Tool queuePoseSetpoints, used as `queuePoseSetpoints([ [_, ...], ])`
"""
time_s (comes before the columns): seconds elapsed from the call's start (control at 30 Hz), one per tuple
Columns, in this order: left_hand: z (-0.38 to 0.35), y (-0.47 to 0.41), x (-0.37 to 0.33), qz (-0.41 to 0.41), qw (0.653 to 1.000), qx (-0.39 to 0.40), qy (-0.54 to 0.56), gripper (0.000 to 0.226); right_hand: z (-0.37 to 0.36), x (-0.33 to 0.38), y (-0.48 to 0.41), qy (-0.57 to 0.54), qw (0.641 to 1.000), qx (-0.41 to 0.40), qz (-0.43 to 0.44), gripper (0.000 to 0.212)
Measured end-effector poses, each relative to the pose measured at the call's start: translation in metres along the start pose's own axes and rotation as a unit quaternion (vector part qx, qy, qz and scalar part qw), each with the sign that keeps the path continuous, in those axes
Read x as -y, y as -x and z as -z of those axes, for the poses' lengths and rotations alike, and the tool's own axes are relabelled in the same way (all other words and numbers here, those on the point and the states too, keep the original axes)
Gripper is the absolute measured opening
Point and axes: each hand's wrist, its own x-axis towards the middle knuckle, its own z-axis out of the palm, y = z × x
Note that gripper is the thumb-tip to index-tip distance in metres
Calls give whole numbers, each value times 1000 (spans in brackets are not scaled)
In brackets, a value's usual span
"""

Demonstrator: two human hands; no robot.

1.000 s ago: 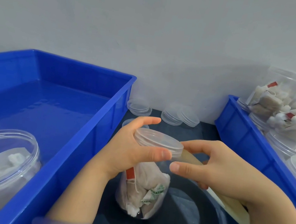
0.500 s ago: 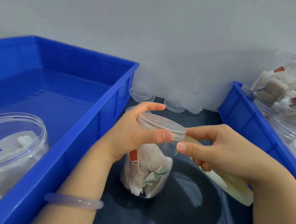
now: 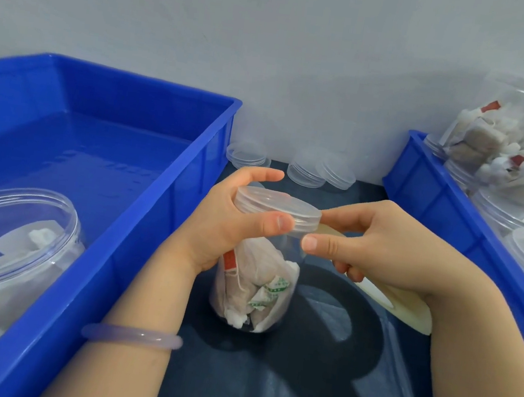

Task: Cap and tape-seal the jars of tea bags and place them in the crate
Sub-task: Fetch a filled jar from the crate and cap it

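With the left hand (image 3: 227,227) clamped round the lid (image 3: 278,205) of the jar (image 3: 255,290) standing on the table (image 3: 296,386), and the right hand (image 3: 380,247) holding a cream roll (image 3: 405,312) and pinching at the rim, an uneven pull could wrinkle the tape or tip the jar.

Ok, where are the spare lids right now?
In the head view, the spare lids sit at the back of the dark table against the wall, between the left crate and the right crate, just beyond the jar.
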Motion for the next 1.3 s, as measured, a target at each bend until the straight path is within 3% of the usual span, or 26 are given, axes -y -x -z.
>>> queuePoseSetpoints([
  [0.13,-1,0,0,0,1000,4,2,69,-1,-4,-2,-9,1000,-15,-7,64],
  [0.5,-1,0,0,-7,1000,6,11,70,-5,-7,-7,-20,998,-43,-35,56],
  [0.7,-2,0,0,-10,1000,15,9,70,-5,-12,-11,-36,997,-23,-68,77],
  [0.83,-2,2,-5,-4,999,32,-12,95,-5,-13,-9,-42,997,-2,-68,83],
  [1.0,-5,3,-23,58,976,10,-210,102,-2,-12,-5,-43,997,-11,-59,63],
  [1.07,-9,2,-29,64,965,-2,-255,116,-1,-11,-3,-44,997,-14,-60,56],
  [1.23,-15,4,-36,35,956,-7,-292,127,1,-7,-2,-20,998,-5,-60,24],
  [1.3,-15,4,-35,32,958,-3,-284,124,1,-6,-1,-17,998,3,-53,24],
])
